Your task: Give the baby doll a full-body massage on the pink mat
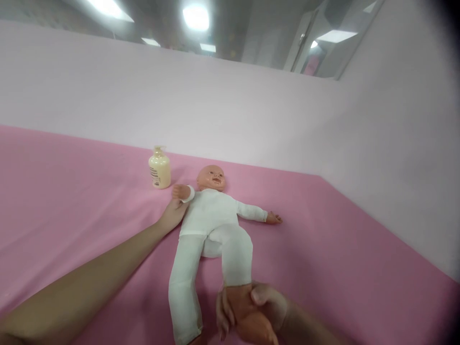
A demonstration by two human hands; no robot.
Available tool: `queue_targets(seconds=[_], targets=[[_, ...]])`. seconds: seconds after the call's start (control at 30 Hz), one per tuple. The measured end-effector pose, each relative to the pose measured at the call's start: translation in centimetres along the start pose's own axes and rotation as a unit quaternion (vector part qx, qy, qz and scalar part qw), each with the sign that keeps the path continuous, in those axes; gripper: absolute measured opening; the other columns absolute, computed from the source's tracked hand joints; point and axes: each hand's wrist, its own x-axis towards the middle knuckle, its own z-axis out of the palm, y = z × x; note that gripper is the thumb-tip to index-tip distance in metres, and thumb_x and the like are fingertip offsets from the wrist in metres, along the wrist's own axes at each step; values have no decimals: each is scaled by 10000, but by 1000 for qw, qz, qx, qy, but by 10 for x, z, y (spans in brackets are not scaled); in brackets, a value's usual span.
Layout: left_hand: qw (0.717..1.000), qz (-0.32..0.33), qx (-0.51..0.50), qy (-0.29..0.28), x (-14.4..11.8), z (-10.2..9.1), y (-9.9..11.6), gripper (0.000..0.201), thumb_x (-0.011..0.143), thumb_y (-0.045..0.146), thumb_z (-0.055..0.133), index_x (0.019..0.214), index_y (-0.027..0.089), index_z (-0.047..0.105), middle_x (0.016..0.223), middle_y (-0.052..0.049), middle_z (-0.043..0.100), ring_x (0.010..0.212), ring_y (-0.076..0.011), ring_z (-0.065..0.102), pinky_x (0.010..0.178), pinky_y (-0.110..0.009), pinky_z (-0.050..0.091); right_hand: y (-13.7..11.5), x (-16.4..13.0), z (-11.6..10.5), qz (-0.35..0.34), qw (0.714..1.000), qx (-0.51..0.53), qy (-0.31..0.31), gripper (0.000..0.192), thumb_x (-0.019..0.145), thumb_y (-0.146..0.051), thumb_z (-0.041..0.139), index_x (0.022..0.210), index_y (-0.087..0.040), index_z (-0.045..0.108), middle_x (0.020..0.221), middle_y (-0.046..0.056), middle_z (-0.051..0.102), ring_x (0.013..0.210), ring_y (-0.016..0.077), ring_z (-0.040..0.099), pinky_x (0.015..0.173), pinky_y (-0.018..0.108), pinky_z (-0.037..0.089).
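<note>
A baby doll [210,211] with a white cloth body and skin-coloured head, hands and feet lies on its back, head toward the wall. My left hand [173,214] is at the doll's bent arm on the left, closed on it just below the doll's raised hand [182,192]; most of my fingers are hidden behind the arm. My right hand [271,301] wraps round the doll's lower leg [239,297] at the ankle, thumb on top and fingers beneath. That leg is bent at the knee, while the other leg [185,287] lies extended.
A cream pump bottle [160,168] stands upright left of the doll's head, close to my left hand. The pink padded surface [323,249] meets a white wall [215,110] behind and another on the right. A mirror or window pane [247,28] above shows ceiling lights.
</note>
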Motion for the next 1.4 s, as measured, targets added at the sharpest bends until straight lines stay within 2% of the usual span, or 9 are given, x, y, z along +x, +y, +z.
queue_targets(seconds=[0.13,0.37,0.67,0.8,0.97,1.03,1.1,1.2,1.4], targets=[[996,-36,-56,53,5,0,-9,440,881,369,523,1282,190,482,1281,-113,589,1242,-246,519,1088,-408,368,1,-4,4,70,997,-12,14,350,571,-314,721,841,-107,638,888,110,672,936,249,594,864,355,410],[985,-101,-121,74,8,-3,-17,499,880,378,540,1335,220,410,1375,-121,533,1278,-234,501,1084,-399,381,-1,-4,5,70,997,-14,14,365,560,-305,709,858,-107,635,950,130,681,1006,277,587,911,372,395],[988,-79,-108,71,6,-2,-13,479,896,398,517,1333,226,420,1416,-110,496,1338,-225,443,1118,-389,342,-6,2,13,65,997,-26,-22,366,559,-366,691,817,-114,626,905,128,676,1000,280,582,917,386,394],[994,-37,-85,63,5,-1,-12,446,900,390,498,1310,220,457,1320,-92,574,1308,-224,464,1127,-394,325,-7,5,16,53,998,-28,-35,353,578,-429,660,758,-128,615,823,118,660,966,281,580,908,405,401],[1000,3,-26,2,1,1,-4,406,900,400,485,1226,173,570,1180,-105,647,1184,-286,547,1066,-452,386,0,5,2,2,999,-10,-48,460,605,-560,641,708,-112,637,716,92,598,806,251,583,804,399,441],[998,54,5,-35,-1,1,0,392,903,374,478,1221,175,591,1213,-111,629,1195,-290,533,1071,-459,378,1,4,-3,-32,999,-5,-10,507,664,-619,610,686,-113,627,692,73,562,750,224,579,769,374,437],[992,103,32,-61,-4,-1,2,374,879,310,515,1227,204,604,1271,-99,592,1232,-278,496,1106,-450,337,-1,3,-5,-56,996,12,67,509,749,-625,560,672,-124,603,689,49,526,732,197,574,780,352,417],[984,138,74,-88,-7,-3,2,434,849,160,480,1251,263,610,1340,-73,528,1293,-253,423,1143,-448,280,-7,2,-2,-52,983,57,166,472,816,-580,527,674,-134,582,712,28,499,725,171,557,779,332,392],[971,161,136,-110,-6,-5,-5,624,794,20,361,1307,306,573,1374,-54,469,1314,-231,383,1141,-452,294,-10,3,2,-42,974,71,212,441,830,-551,545,690,-134,578,732,24,502,708,159,534,735,327,394]])
